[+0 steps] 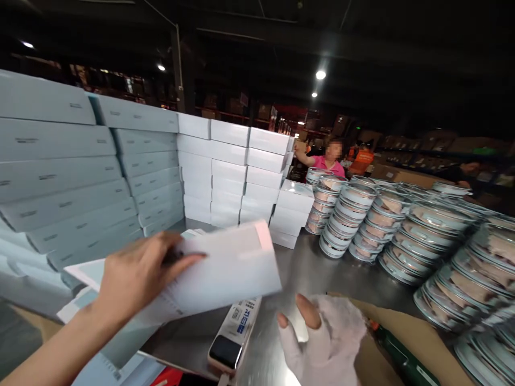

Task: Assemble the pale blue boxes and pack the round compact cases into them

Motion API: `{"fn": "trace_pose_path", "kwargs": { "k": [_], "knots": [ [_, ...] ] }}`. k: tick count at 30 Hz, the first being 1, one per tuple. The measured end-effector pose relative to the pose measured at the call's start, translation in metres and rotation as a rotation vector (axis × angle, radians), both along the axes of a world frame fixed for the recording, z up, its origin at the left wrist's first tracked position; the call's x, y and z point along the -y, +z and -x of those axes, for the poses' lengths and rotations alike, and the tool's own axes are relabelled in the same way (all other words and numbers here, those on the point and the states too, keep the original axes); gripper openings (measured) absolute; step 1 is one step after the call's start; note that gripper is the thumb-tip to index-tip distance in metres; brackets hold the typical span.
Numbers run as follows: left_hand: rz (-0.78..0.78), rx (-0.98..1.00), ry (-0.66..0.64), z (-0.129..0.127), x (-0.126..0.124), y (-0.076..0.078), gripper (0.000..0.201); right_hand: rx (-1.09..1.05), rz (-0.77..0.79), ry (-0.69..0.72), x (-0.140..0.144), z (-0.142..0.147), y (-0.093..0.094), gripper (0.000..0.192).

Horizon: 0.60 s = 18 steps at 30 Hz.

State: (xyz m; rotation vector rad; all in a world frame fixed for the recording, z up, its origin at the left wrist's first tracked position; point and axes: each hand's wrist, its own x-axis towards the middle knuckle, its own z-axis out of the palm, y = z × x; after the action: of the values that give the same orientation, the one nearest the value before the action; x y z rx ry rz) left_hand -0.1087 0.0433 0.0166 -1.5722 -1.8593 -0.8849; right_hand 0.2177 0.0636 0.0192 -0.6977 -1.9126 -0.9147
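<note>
My left hand (pixel 140 271) grips a white folded paper sheet (pixel 229 262) between thumb and fingers, holding it raised over the table. More white papers (pixel 132 343) lie beneath and beside that hand. My right hand (pixel 322 340), in a pale glove with bare fingertips, is at the lower middle, its visible fingers apart and nothing between them. A small pink-edged device with a dark screen (pixel 226 351) lies between my hands; a white packet with blue print (pixel 243 319) is behind the screen. Right of my gloved hand, a green pen-shaped tool (pixel 406 356) rests on brown cardboard (pixel 426 332).
White boxes (pixel 229 177) are stacked high along the left and back of the metal table (pixel 309 268). Several piles of round clear-lidded containers (pixel 434 230) line the right side. A person in pink (pixel 330 163) stands beyond them, with another in orange (pixel 362 160) behind.
</note>
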Motion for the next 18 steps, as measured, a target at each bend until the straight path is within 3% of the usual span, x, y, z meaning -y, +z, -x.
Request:
{"fn": "trace_pose_path", "kwargs": {
  "k": [1, 2, 5, 6, 7, 8, 11, 13, 15, 18],
  "knots": [
    [-0.165, -0.119, -0.209, -0.016, 0.009, 0.004, 0.047, -0.093, 0.042, -0.002, 0.006, 0.003, -0.007, 0.032],
    [-0.230, -0.208, -0.338, -0.030, 0.017, 0.007, 0.041, -0.200, 0.150, 0.027, 0.011, 0.006, -0.013, 0.034],
    [-0.266, -0.267, -0.515, -0.060, 0.031, 0.014, 0.031, -0.478, 0.804, 0.244, 0.027, 0.001, -0.027, 0.022],
    [-0.264, -0.224, -0.533, -0.067, 0.033, 0.016, 0.029, -0.528, 0.945, 0.278, 0.032, -0.005, -0.029, 0.018],
    [-0.265, -0.189, -0.557, -0.071, 0.033, 0.018, 0.028, -0.559, 0.974, 0.258, 0.038, -0.014, -0.029, 0.013],
    [-0.261, -0.164, -0.573, -0.075, 0.033, 0.020, 0.027, -0.580, 0.895, 0.200, 0.043, -0.024, -0.029, 0.012],
    [-0.220, -0.170, -0.661, -0.084, 0.033, 0.021, 0.017, -0.567, 0.468, 0.061, 0.055, -0.052, -0.023, 0.025],
    [-0.184, -0.141, -0.762, -0.088, 0.037, 0.020, 0.006, -0.506, 0.410, 0.079, 0.059, -0.060, -0.018, 0.038],
    [-0.164, -0.092, -0.823, -0.092, 0.040, 0.017, 0.003, -0.470, 0.681, 0.178, 0.060, -0.060, -0.014, 0.038],
    [-0.140, -0.042, -0.780, -0.096, 0.041, 0.014, 0.010, -0.439, 1.223, 0.403, 0.060, -0.054, -0.009, 0.043]
  ]
}}
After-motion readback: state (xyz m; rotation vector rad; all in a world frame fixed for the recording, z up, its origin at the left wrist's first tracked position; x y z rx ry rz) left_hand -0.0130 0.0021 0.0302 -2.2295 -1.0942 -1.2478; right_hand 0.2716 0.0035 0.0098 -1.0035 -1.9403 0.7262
